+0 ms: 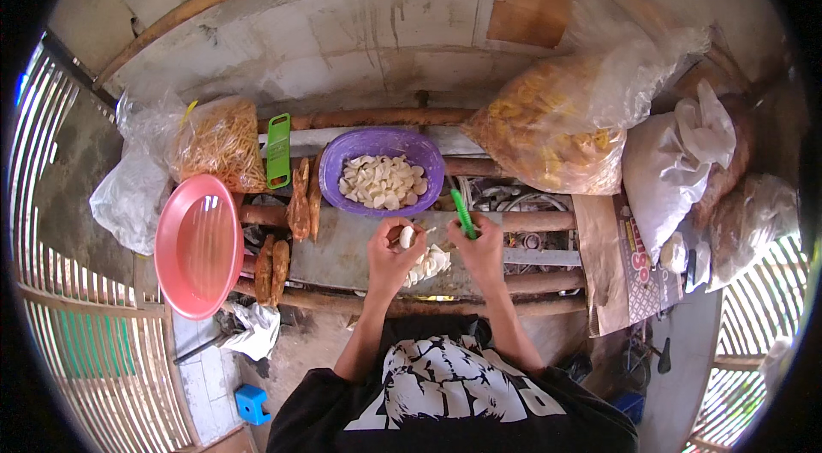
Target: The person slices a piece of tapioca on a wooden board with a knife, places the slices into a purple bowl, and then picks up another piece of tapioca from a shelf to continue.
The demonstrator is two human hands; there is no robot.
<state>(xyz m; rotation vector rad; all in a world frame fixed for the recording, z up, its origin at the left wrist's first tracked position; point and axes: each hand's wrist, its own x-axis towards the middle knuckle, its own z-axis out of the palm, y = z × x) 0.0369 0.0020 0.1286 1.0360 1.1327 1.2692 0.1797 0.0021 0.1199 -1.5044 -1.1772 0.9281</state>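
Pinched in the fingers of my left hand [390, 252] is a pale, peeled root slice [407, 236], round at its end. My right hand [478, 247] grips the green handle [463, 214] of a tool, probably a knife; its blade is hard to make out. Between my hands, a small heap of white slices and peelings [431, 264] lies on a grey board [334, 254]. Just beyond them stands a purple plastic basin [327, 175], partly filled with white round slices [384, 183].
Unpeeled cassava roots [299, 199] and a green slicer [279, 151] lie left, near a pink basin of water [236, 260]. Clear bags of fried snacks [221, 141] and yellow chips [552, 125] flank the bench. A white sack [668, 164] stands right. Gaps show between the wooden poles [539, 220].
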